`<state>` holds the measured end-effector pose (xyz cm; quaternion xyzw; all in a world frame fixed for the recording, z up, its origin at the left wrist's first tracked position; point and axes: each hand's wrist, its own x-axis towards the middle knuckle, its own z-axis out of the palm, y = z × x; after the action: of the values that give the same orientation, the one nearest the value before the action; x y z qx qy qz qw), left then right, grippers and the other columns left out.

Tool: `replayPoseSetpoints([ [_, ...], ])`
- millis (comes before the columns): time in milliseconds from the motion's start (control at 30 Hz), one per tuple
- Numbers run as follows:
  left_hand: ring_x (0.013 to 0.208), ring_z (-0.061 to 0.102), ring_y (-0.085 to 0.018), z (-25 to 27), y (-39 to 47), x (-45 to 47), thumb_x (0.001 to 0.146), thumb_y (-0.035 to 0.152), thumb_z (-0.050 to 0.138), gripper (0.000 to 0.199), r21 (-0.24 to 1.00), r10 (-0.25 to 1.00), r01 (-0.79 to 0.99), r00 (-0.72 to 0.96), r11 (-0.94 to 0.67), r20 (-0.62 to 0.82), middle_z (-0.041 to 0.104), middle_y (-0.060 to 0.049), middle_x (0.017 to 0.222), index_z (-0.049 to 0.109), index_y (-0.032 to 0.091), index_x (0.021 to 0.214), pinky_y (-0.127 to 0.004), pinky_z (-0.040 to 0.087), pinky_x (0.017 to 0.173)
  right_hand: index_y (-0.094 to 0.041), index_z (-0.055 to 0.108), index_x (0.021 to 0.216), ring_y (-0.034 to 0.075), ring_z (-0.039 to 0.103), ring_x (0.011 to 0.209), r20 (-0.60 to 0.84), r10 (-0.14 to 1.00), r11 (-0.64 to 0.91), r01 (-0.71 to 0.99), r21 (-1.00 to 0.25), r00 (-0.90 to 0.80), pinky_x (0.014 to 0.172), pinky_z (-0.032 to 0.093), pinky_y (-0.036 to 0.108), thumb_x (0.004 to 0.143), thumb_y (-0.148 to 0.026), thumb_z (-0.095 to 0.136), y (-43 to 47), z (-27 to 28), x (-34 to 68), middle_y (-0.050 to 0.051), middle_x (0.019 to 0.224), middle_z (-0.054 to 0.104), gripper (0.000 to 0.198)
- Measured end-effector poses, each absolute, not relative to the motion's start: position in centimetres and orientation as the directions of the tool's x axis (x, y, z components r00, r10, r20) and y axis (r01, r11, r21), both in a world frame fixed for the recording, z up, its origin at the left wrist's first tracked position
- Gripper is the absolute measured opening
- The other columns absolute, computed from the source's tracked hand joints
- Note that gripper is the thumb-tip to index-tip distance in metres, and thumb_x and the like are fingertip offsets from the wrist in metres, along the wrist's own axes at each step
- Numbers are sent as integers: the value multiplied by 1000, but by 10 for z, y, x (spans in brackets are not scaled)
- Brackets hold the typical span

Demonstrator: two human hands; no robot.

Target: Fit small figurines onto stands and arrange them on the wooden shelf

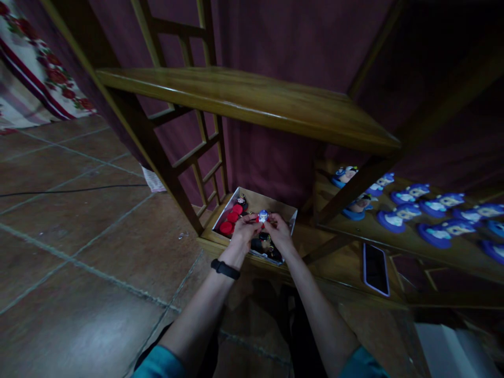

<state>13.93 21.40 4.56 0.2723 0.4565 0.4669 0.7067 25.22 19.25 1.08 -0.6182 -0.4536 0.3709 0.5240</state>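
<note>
Between the fingertips of both hands is a small blue and white figurine (263,216), with a bit of red at its base. My left hand (246,229), a black band on its wrist, grips it from the left. On the other side my right hand (279,229) has its fingers closed on the same figurine. Both hands are over an open cardboard box (289,214) on the low wooden shelf. Inside it lie round red pieces (227,227), a dark figurine (241,201) at the back corner and several dark items (264,244), partly covered by my hands.
Several blue and white figurines (397,216) stand on a shelf to the right. Below them lies a phone (375,269) with a pale rim. A wooden shelf board (244,100) juts out above the box. A dark cable (74,190) crosses the tiled floor.
</note>
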Motion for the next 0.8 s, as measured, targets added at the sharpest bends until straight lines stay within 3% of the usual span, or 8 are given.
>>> replayPoseSetpoints([
  [633, 49, 56, -7, 44, 214, 139, 55, 1, 66, 26, 807, 894, -388, 135, 445, -428, 62, 0, 62, 59, 14, 78, -18, 43, 50, -22, 55, 87, 14, 60, 78, 77, 947, -5, 253, -968, 312, 76, 48, 29, 73, -31, 55, 193, 7, 253, -1, 86, 63, 16],
  [800, 49, 54, -8, 43, 214, 139, 52, 0, 67, 31, 825, 904, -371, 141, 427, -404, 61, 1, 61, 59, 14, 79, -19, 42, 50, -23, 54, 90, 14, 60, 76, 59, 954, -29, 285, -958, 295, 71, 48, 27, 75, -30, 54, 192, 9, 252, -1, 89, 63, 17],
])
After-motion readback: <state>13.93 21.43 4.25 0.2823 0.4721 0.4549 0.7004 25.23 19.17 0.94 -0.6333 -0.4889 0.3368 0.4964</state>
